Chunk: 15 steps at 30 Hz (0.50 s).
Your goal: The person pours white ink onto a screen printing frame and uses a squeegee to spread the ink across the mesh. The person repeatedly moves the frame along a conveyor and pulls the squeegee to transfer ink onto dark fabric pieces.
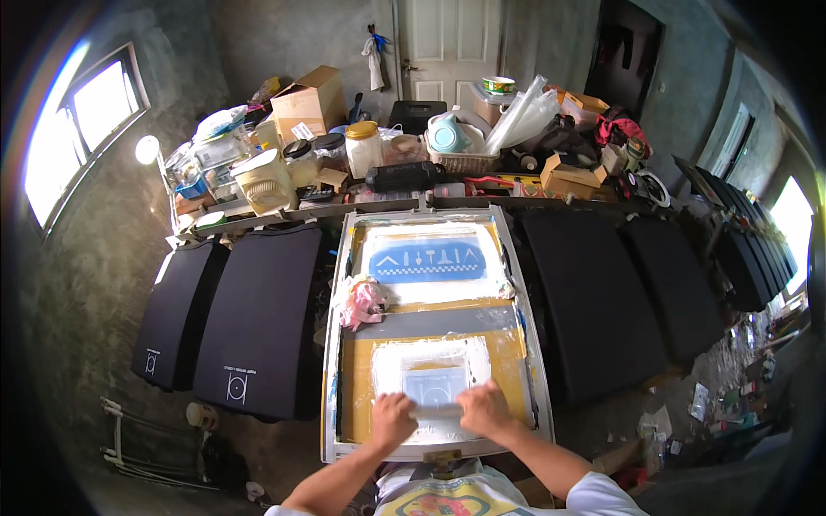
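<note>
My left hand (395, 421) and my right hand (484, 408) are closed on the two ends of a squeegee (438, 412), mostly covered by my fingers. It lies across the near part of a screen printing frame (331, 387). Just beyond it shows a pale blue stencil area (430, 378) with a round line design, bordered by smeared white ink (387, 361). Farther up the same frame, a blue stencil (428, 273) bears tool shapes and a checkered strip. A crumpled pink and white rag (362, 301) rests on the frame's left side.
Black shirts on boards flank the frame: one with a white print (258, 318) to the left, a plain one (594, 301) to the right. Behind runs a cluttered shelf with a cardboard box (308, 101), a yellow-lidded jar (363, 148) and a basket (465, 162).
</note>
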Available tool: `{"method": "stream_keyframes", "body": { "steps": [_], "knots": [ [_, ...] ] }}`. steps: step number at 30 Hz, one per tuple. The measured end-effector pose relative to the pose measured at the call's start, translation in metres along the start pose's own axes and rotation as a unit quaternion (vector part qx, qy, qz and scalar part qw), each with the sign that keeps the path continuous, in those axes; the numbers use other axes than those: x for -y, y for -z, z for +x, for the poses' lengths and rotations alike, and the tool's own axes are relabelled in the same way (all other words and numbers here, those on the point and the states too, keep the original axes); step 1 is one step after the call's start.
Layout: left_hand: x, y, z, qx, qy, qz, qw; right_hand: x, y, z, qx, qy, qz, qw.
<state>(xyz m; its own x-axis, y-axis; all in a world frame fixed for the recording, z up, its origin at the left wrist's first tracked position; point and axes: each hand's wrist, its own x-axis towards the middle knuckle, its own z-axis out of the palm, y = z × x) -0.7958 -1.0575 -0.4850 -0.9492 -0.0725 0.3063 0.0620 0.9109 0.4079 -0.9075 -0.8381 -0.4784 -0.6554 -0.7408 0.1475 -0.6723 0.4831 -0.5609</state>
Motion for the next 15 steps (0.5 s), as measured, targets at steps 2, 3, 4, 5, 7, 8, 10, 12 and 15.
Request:
{"method": "stream_keyframes", "body": {
  "steps": [2,3,4,5,7,8,10,12,15],
  "knots": [
    [0.017,-0.009,0.04,-0.021,0.008,0.016,1.0,-0.019,0.0,0.041,-0.028,0.01,-0.04,0.999],
    [0.03,-0.017,0.069,-0.043,-0.003,0.035,0.998,-0.033,0.001,0.071,-0.038,-0.001,-0.045,0.998],
    [0.037,-0.021,0.085,-0.047,0.001,0.018,0.999,-0.042,0.0,0.088,-0.037,-0.016,-0.04,0.998],
    [0.042,-0.025,0.096,-0.053,0.012,0.021,0.998,-0.044,-0.004,0.095,-0.035,-0.025,-0.035,0.998],
    [0.046,-0.03,0.095,-0.052,-0.001,0.045,0.998,-0.048,-0.01,0.101,-0.025,-0.052,-0.032,0.998],
    [0.044,-0.029,0.086,-0.055,-0.012,0.045,0.997,-0.043,-0.014,0.089,-0.047,-0.038,-0.019,0.998],
    [0.034,-0.025,0.055,-0.064,-0.036,0.033,0.997,-0.029,-0.018,0.053,-0.064,-0.014,-0.006,0.998],
    [0.017,-0.016,0.016,-0.055,-0.044,0.026,0.997,-0.01,-0.018,0.015,-0.068,-0.005,0.011,0.998],
    [-0.011,0.002,-0.029,-0.007,-0.019,-0.018,1.0,0.013,-0.009,-0.029,-0.015,-0.011,0.025,1.0]
  ]
}}
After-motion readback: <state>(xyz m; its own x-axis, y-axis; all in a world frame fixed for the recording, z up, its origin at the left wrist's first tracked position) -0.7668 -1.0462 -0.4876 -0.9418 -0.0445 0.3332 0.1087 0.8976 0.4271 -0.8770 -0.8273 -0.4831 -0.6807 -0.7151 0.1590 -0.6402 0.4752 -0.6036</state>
